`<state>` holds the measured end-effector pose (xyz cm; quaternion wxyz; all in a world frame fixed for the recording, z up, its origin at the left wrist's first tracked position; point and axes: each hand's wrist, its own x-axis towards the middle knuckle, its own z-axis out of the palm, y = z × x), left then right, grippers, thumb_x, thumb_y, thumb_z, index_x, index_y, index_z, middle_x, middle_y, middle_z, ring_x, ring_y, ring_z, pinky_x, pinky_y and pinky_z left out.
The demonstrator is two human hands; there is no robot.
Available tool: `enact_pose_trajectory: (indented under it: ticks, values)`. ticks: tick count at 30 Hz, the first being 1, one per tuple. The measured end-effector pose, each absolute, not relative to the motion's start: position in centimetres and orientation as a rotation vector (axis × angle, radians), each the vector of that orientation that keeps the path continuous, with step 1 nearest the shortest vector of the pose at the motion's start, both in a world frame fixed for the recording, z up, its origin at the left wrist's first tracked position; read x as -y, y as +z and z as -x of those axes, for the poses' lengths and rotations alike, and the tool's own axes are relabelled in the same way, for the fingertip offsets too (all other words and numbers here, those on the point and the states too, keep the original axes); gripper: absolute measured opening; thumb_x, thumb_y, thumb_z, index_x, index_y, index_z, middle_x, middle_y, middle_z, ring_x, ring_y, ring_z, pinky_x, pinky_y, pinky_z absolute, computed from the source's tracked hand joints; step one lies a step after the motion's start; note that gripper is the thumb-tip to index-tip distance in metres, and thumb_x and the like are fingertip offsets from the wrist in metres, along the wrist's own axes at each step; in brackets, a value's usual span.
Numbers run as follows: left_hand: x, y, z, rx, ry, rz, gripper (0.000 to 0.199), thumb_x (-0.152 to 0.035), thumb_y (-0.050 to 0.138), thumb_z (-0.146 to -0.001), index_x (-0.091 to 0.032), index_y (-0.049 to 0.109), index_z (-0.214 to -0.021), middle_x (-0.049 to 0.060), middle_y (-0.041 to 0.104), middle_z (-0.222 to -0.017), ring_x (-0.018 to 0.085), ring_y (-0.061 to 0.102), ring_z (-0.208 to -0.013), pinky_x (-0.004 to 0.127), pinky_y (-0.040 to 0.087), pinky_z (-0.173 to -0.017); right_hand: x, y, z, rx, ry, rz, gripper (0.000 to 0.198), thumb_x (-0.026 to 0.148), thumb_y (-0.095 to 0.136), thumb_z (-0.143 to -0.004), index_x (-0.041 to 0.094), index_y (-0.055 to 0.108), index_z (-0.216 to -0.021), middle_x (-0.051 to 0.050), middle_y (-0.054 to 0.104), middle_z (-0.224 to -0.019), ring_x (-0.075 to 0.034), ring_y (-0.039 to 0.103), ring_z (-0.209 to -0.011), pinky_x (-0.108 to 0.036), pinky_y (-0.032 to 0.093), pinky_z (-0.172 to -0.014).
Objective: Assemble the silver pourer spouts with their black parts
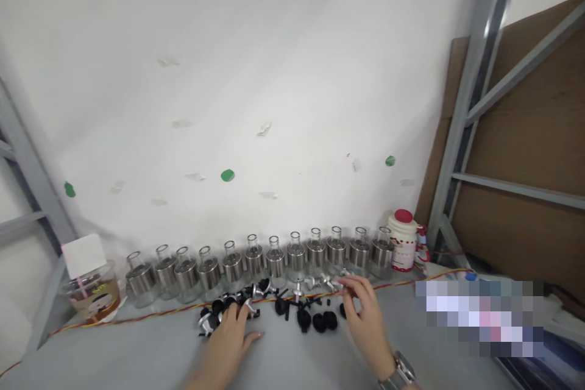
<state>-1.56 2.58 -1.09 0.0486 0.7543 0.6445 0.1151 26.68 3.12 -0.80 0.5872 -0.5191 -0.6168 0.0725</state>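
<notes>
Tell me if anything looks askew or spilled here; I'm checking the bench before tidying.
Nothing looks spilled or broken. The bottles stand upright in a row along the wall. The black and metal parts lie loosely scattered in front, under the left hand and right hand. A red-and-yellow wire trails across the table.

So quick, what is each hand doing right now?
Left hand: open, resting among the black and silver parts.
Right hand: fingers pinching a small silver part.
</notes>
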Motion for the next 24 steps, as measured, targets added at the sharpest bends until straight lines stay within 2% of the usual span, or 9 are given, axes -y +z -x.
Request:
enact_pose_trajectory:
  ticks: [3,8,11,13,15,18,21,24]
  values:
    - [-2.5,-1.5,1.0,-1.992,0.334,-2.282,0.034,-0.03,0.042,-0.081,-0.013,0.053,-0.108,0.013,0.054,-0.104,0.028,0.053,-0.098,0.036,0.043,-0.078,-2.7,-0.8,-26.3,1.485,0.124,1.188,0.02,0.018,0.039,-0.083,0.021,0.058,-0.091,-0.008,0.05,-0.097,-0.02,0.053,-0.088,-0.034,0.047,-0.076]
    - [-2.2,-0.9,0.6,-1.971,0.352,-2.283,0.027,-0.03,0.041,-0.082,-0.016,0.055,-0.101,0.008,0.054,-0.1,0.022,0.056,-0.093,0.03,0.043,-0.077,-2.5,-0.8,-26.0,1.519,0.092,1.172,0.021,0.016,0.038,-0.083,0.021,0.057,-0.091,-0.008,0.05,-0.096,-0.021,0.053,-0.089,-0.036,0.045,-0.078]
    - [-2.1,-0.5,0.4,-2.016,0.372,-2.264,0.04,-0.033,0.045,-0.08,-0.014,0.048,-0.115,0.012,0.05,-0.111,0.025,0.053,-0.102,0.033,0.042,-0.082,-2.6,-0.9,-26.0,1.532,0.103,1.157,0.021,0.016,0.038,-0.084,0.021,0.057,-0.09,-0.008,0.049,-0.096,-0.021,0.053,-0.089,-0.036,0.045,-0.078]
    - [-2.0,-0.4,0.3,-1.992,0.396,-2.269,0.048,-0.033,0.048,-0.079,-0.017,0.043,-0.124,0.013,0.047,-0.117,0.027,0.049,-0.108,0.036,0.04,-0.086,-2.6,-1.0,-26.0,1.547,0.113,1.144,0.021,0.015,0.038,-0.084,0.021,0.057,-0.09,-0.008,0.05,-0.095,-0.021,0.053,-0.089,-0.036,0.045,-0.079]
    - [-2.0,-0.5,0.3,-1.921,0.419,-2.284,0.044,-0.031,0.05,-0.079,-0.02,0.048,-0.121,0.012,0.048,-0.117,0.027,0.048,-0.11,0.037,0.038,-0.09,-2.4,-1.0,-25.8,1.564,0.131,1.136,0.021,0.015,0.038,-0.084,0.021,0.057,-0.09,-0.008,0.05,-0.096,-0.021,0.053,-0.091,-0.036,0.044,-0.08]
    - [-1.7,-0.6,0.5,-1.842,0.465,-2.29,0.032,-0.028,0.051,-0.078,-0.019,0.058,-0.107,0.01,0.052,-0.112,0.024,0.049,-0.109,0.035,0.036,-0.093,-1.8,-0.7,-25.2,1.605,0.216,1.126,0.021,0.015,0.039,-0.084,0.022,0.057,-0.091,-0.007,0.051,-0.096,-0.021,0.053,-0.091,-0.034,0.044,-0.081]
    - [-1.3,-0.8,0.5,-1.689,0.699,-2.186,0.022,-0.031,0.049,-0.08,-0.02,0.061,-0.095,0.006,0.057,-0.096,0.019,0.057,-0.089,0.031,0.043,-0.083,-0.8,-0.3,-23.6,1.663,0.404,1.096,0.023,0.017,0.038,-0.084,0.023,0.054,-0.099,-0.005,0.055,-0.092,-0.018,0.056,-0.082,-0.029,0.046,-0.075]
    - [-1.0,-1.7,0.1,-1.49,0.959,-1.868,0.027,-0.041,0.051,-0.077,-0.019,0.062,-0.088,0.005,0.058,-0.087,0.019,0.058,-0.077,0.028,0.049,-0.062,0.3,-0.5,-21.6,1.769,0.622,1.11,0.022,0.023,0.04,-0.085,0.022,0.054,-0.102,-0.004,0.059,-0.087,-0.016,0.058,-0.071,-0.026,0.046,-0.069]
